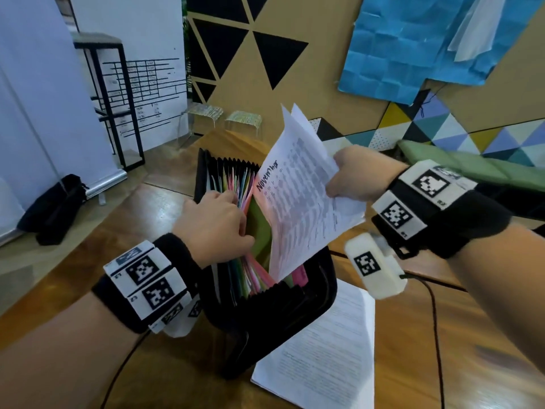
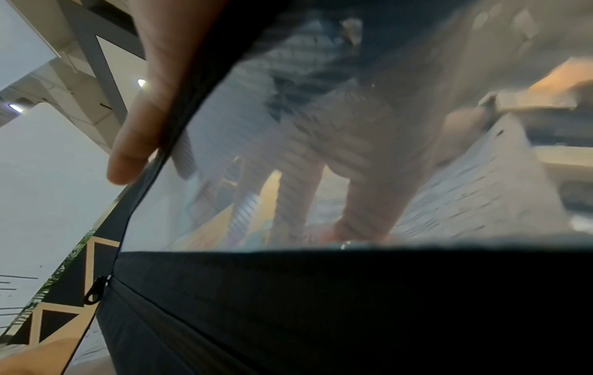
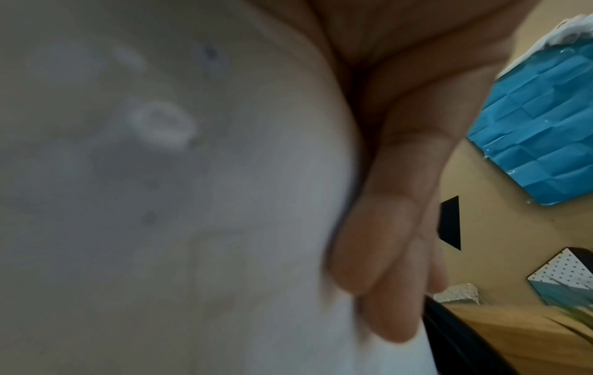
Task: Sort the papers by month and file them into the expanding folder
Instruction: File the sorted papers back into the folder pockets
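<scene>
Right hand at 3 o'clock, grip clamped on November papers, tilted. Left hand at 9 o'clock, fingers spreading dividers of expanding folder on bench.

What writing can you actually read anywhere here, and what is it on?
"November": handwritten at the top of the sheets gripped by the right hand.
Printed text below it on those sheets: blurred, unreadable.
Printed page on the table: too small to read.
Chart on the white board at the back: too small to read.
Small characters beside the wristband markers: too small to read reliably.
Wrist views: no legible text.
</scene>
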`<state>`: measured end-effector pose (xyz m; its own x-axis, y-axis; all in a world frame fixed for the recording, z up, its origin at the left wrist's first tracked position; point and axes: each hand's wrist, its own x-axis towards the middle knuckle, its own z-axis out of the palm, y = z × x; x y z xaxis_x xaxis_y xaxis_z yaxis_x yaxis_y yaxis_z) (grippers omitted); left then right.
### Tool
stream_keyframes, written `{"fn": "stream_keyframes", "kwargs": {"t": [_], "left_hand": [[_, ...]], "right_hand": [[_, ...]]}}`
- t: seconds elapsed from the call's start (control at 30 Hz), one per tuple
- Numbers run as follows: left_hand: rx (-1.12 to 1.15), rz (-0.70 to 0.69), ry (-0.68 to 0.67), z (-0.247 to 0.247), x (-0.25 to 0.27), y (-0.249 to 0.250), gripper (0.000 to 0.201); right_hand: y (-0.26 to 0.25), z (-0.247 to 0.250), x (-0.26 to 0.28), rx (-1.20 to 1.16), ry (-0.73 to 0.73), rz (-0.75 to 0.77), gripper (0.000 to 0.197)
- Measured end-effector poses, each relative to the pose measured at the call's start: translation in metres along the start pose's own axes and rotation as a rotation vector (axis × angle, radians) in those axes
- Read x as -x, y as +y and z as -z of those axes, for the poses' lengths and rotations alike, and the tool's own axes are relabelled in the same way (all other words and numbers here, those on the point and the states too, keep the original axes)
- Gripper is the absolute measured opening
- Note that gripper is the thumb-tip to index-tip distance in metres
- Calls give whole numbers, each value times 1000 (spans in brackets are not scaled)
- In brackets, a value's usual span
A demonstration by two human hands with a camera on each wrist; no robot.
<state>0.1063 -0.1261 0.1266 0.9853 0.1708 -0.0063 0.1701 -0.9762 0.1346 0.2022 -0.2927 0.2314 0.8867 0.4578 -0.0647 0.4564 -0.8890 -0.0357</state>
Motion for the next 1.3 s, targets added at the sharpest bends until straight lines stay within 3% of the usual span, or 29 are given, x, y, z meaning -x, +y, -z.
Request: {"fn": "stream_keyframes", "kwargs": {"t": [0.17,0.3,0.33,0.4,0.5,0.6,0.73,0.83,0.87,0.97,1.1,1.2,1.3], "left_hand": [[-10,-1,30,0,0,4,27],[-4,12,36,-1,2,1,27],[2,16,38,0,3,-1,26],[4,18,36,2,4,-2,25],[-41,4,-14,3,5,1,23],[-152,-73,-25,4,5,6,22],[-233,-233,-3,5,2,7,46],[-299,-406,-95,9,1,11,72],[-347,-461,-154,10,0,13,80],[-448,-534,-338,14,-2,17,96],[-493,-547,-418,14,-6,18,96],[-407,-559,-388,11,-10,17,86],[-306,-528,-314,7,-13,14,78]], "right_hand": [[-21,-34,-5,-34,-137,78,31],[-8,-38,-1,-533,-511,-49,22],[-2,-39,1,-608,-548,-48,17],[5,-50,4,-529,-483,76,6],[3,-75,15,-245,-377,335,18],[11,-80,17,-176,-265,378,23],[55,-84,20,-485,-13,167,24],[84,-112,41,-849,-93,25,17],[94,-131,49,-876,-125,-51,16],[129,-200,72,-551,-265,-311,28],[136,-269,108,-327,-594,-717,83],[123,-288,115,-164,-524,-803,111],[110,-299,106,-238,-443,-814,118]]}}
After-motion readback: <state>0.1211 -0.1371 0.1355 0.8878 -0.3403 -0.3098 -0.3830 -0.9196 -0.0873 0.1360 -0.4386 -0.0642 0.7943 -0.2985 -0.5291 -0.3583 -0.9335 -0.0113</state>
